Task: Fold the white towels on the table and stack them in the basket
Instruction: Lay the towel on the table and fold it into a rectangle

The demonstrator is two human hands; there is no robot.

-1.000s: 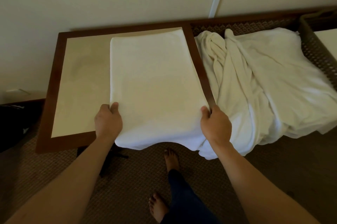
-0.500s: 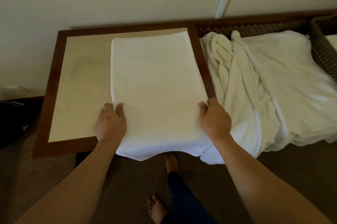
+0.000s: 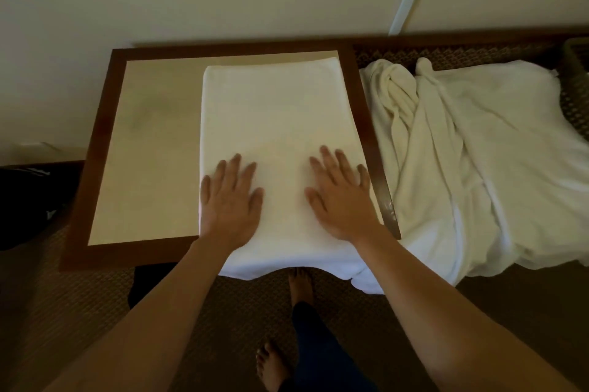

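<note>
A folded white towel (image 3: pixel 274 136) lies on the right half of the wood-framed bench (image 3: pixel 149 149), its near edge hanging over the front rim. Both grips are released: the left hand (image 3: pixel 231 200) and the right hand (image 3: pixel 342 197) rest flat, fingers spread, on the towel's near part. A pile of unfolded white towels (image 3: pixel 478 162) lies just right of the bench, and a wicker basket (image 3: pixel 577 57) shows at the far right edge.

Bare feet (image 3: pixel 299 285) on brown patterned carpet (image 3: pixel 76 312).
</note>
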